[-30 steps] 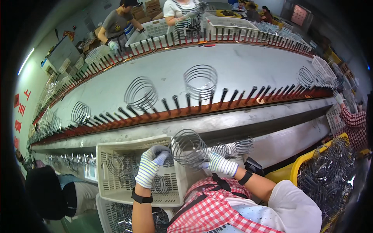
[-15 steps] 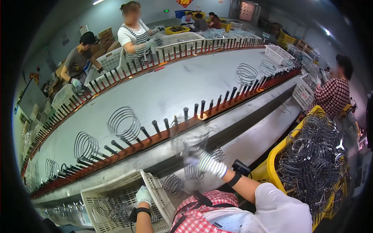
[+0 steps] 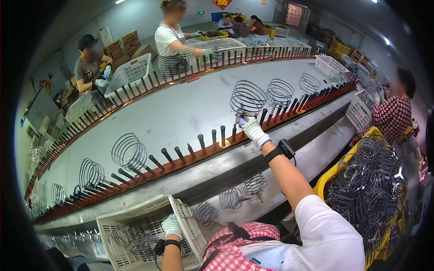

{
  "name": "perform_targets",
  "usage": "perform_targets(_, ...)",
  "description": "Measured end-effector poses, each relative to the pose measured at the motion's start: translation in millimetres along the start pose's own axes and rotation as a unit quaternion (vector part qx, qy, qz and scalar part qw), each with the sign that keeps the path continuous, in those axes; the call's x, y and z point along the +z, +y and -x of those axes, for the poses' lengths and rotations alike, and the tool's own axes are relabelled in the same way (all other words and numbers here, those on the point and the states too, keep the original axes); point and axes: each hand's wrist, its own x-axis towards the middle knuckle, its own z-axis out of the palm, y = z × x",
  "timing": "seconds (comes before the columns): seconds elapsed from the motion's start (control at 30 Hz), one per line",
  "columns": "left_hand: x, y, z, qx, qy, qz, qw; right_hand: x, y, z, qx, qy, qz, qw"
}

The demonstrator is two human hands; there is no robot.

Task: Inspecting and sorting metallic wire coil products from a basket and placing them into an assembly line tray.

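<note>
My right hand [image 3: 254, 130], in a striped glove, reaches over the row of upright posts along the near edge of the conveyor. Its fingers close round the lower end of a wire cage [image 3: 247, 97] of stacked dark rings, held up at a post [image 3: 263, 116]. My left hand [image 3: 172, 227], gloved too, is low inside a white crate [image 3: 105, 220] by the wall nearest me. Loose wire cages [image 3: 135, 239] lie beside it there. The fingers of that hand are mostly hidden, so their grip does not show.
Similar wire cages stand on posts along the rail [image 3: 194, 159], and several lie on the metal ledge [image 3: 269, 212]. A yellow bin [image 3: 322, 187] heaped with dark wire parts stands at my right. Co-workers stand across the conveyor [image 3: 199, 108] and at the far right.
My right hand has moved up and away from me with the wire cage, from the ledge to the posts. My left hand has stayed in the crate. The posts' wire cages have shifted left.
</note>
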Motion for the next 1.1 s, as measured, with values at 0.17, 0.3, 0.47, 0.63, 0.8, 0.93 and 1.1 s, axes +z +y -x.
perform_targets(0.17,5,-16,6,-0.022,0.079,0.012,0.997,45,-40,17,-0.004,-0.056,0.053,0.997)
perform_targets(0.3,-7,-13,3,-0.013,0.024,-0.043,0.999,60,-44,23,-0.043,-0.077,0.128,0.988)
perform_targets(0.47,7,-50,1,-0.035,0.043,-0.043,0.998,98,-58,37,-0.117,-0.113,0.265,0.951)
perform_targets(0.63,-6,-84,19,-0.049,0.082,0.057,0.994,139,-69,38,-0.028,-0.053,0.161,0.985)
perform_targets(0.8,-10,-124,55,-0.058,0.216,0.196,0.955,171,-83,49,-0.101,-0.033,0.127,0.986)
perform_targets(0.93,-29,-132,86,-0.034,0.304,0.256,0.917,189,-75,37,-0.157,-0.048,0.03,0.986)
perform_targets(1.1,-43,-161,129,-0.041,0.363,0.297,0.882,226,-110,45,-0.139,-0.214,0.06,0.965)
